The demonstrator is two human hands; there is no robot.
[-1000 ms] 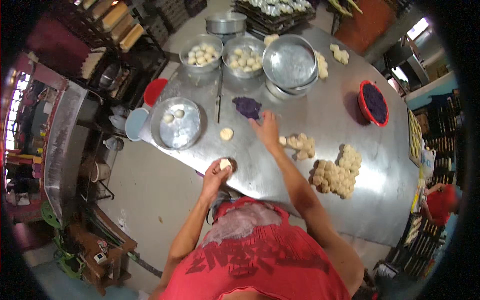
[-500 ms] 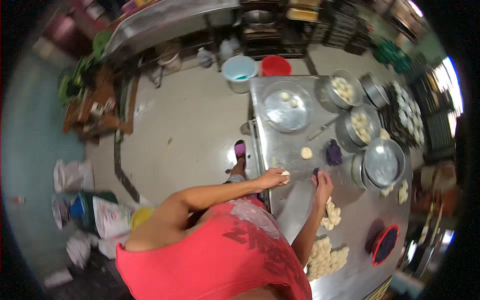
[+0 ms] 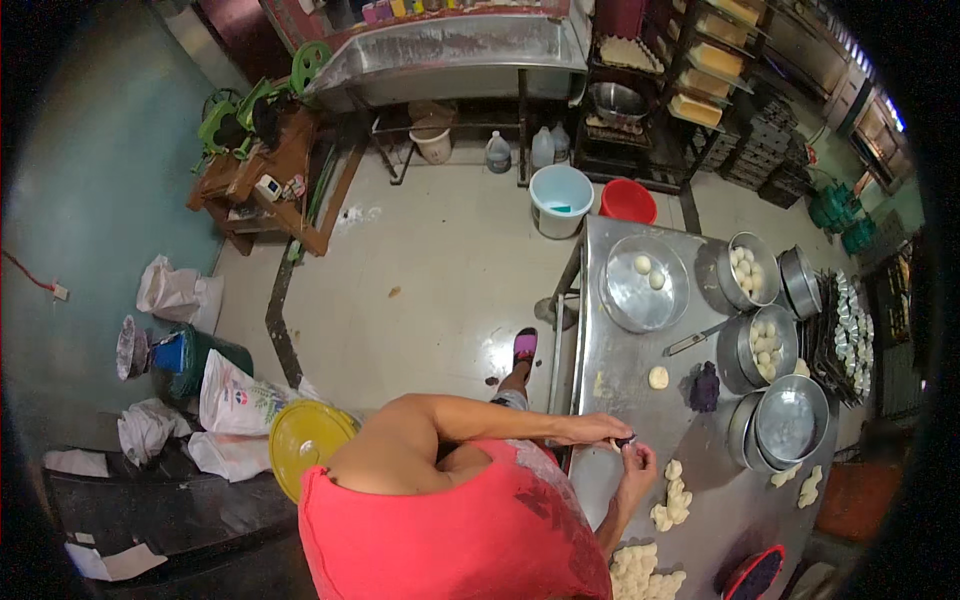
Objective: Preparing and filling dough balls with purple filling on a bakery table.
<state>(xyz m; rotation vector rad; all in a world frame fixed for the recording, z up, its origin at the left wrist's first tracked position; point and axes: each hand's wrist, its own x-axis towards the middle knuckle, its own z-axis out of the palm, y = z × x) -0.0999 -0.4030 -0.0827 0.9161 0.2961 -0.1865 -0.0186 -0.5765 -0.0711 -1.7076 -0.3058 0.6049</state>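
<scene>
My left hand (image 3: 597, 429) is closed around a small piece of pale dough, mostly hidden by the fingers. A dab of dark purple filling (image 3: 626, 440) shows at its fingertips. My right hand (image 3: 636, 467) meets it there, fingers pinched at the filling. Beyond the hands, a flattened dough ball (image 3: 658, 377) rests on the steel table (image 3: 625, 350), left of a purple lump of filling (image 3: 705, 388). Small dough pieces (image 3: 673, 497) lie just right of my right hand, and a larger cluster of dough pieces (image 3: 643, 574) is nearer me.
A wide round pan (image 3: 620, 300) with a few dough balls stands at the table's far end, a spatula-like tool (image 3: 694, 340) near it. Deep pans (image 3: 740, 350) of dough balls and stacked pans (image 3: 792, 420) line the right side. A red-rimmed bowl (image 3: 778, 558) holds purple filling.
My hands have come together, the right one bringing the purple filling over to the dough in the left. The whole view has shifted, so the table sits lower and farther right.
</scene>
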